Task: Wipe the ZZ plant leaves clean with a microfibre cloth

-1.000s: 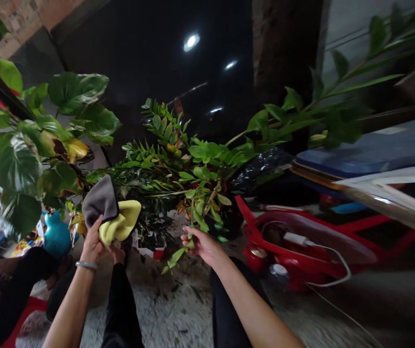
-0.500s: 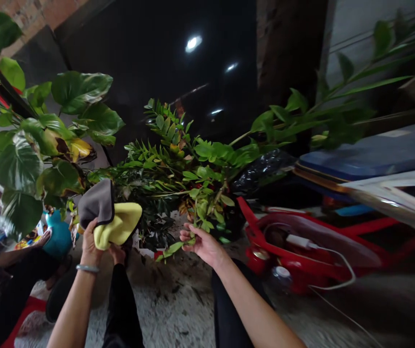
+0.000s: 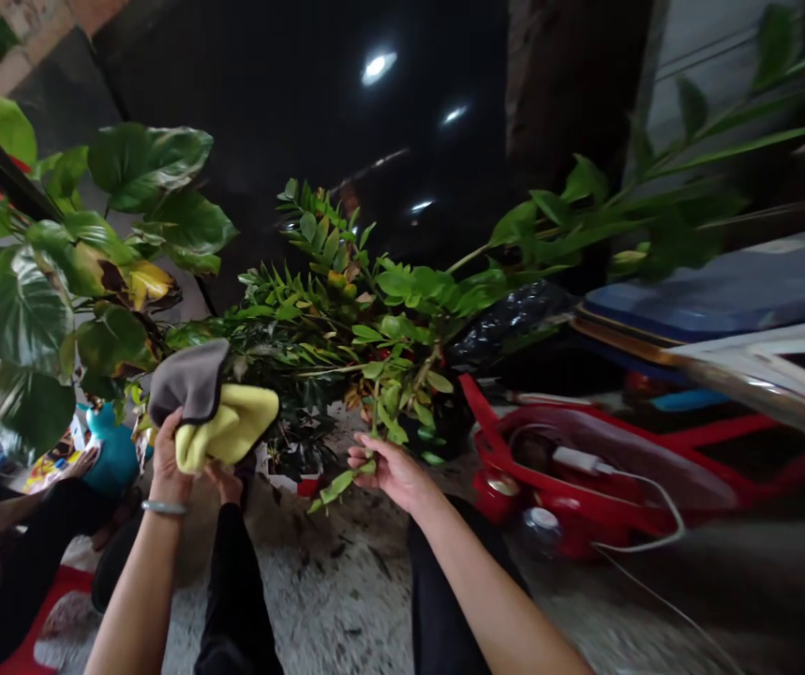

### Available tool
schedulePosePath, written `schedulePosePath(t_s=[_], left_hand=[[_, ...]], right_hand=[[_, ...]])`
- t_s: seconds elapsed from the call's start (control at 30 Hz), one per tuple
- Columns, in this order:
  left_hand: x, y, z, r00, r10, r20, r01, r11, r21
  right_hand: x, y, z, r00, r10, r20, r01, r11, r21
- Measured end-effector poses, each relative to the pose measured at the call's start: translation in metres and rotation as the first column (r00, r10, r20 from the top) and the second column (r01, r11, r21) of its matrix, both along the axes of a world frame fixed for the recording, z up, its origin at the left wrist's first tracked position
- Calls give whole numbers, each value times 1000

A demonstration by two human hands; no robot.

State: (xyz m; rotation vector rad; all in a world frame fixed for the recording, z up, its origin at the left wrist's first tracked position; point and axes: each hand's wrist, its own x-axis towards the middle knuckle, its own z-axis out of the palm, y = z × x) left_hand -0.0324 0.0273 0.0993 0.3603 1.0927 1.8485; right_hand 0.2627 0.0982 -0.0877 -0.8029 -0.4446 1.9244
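My left hand is closed around a two-sided cloth, grey on one side and yellow on the other, with a dark edge. The cloth bunches up above the fingers, over one of my feet. To the right, my right hand has its fingers bent around a drooping leafy stem of a green potted plant. Leaves hang on both sides of those fingers. The thumb side faces up, and the exact grip point is partly hidden by leaves.
A large-leaved plant leans in at left, near a seated person's dark-clothed leg and a turquoise object. At right are a red frame with a white cable, a bottle and a blue-topped stack. Debris litters the floor.
The view has shifted slightly, so the plants sit a little higher. My left hand and the cloth have moved slightly; my right hand stays almost in place on the stem.
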Motion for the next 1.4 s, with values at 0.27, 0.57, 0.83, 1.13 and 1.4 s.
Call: schedulePosePath(t_s=[0.27, 0.57, 0.83, 1.13, 1.4], left_hand=[[45, -13, -48, 947, -280, 154, 319, 865, -386], [78, 45, 35, 979, -198, -41, 199, 980, 26], [88, 31, -52, 868, -494, 58, 462, 758, -461], [94, 95, 32, 936, -303, -178, 299, 953, -50], [95, 58, -32, 852, -509, -119, 436, 819, -373]], right_hand=[[1, 0, -4, 1000, 7, -17, -7, 1000, 22], [5, -5, 9, 1000, -20, 2, 20, 1000, -17], [9, -4, 6, 1000, -25, 19, 25, 1000, 2], [9, -1, 3, 1000, 3, 10, -3, 1000, 9], [13, -3, 2, 1000, 0, 15, 0, 1000, 18]])
